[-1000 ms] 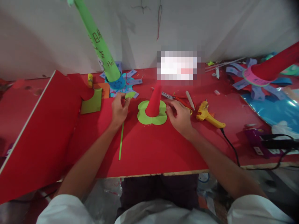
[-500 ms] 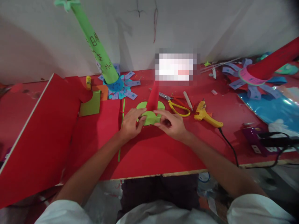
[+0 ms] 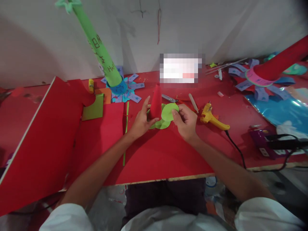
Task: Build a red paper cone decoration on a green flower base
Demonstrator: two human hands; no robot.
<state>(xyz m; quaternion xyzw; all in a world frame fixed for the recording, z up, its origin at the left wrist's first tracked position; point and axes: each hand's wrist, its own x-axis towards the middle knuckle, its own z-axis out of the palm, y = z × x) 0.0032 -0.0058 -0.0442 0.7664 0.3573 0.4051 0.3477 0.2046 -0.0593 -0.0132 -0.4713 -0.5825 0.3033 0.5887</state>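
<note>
A red paper cone (image 3: 156, 104) stands upright on the table among green rounded paper petals (image 3: 163, 124) around its base. My left hand (image 3: 141, 122) is at the cone's left side, fingers spread upward and thumb reaching across low in front of it. Whether the hand presses on the cone I cannot tell. My right hand (image 3: 186, 120) pinches a green paper petal (image 3: 169, 112) between thumb and fingers, at the cone's right. Part of the base lies hidden behind the hands and the raised petal.
A yellow glue gun (image 3: 213, 117) with a black cord lies to the right. Scissors (image 3: 168, 98) lie behind my right hand. A decorated green tube (image 3: 98, 48) stands at back left. Red boards (image 3: 43, 138) are at left, a purple box (image 3: 262, 142) at right.
Both hands were together at the front petal. My left hand has opened and moved beside the cone; my right hand has moved right and up, bringing a petal to the cone's right side.
</note>
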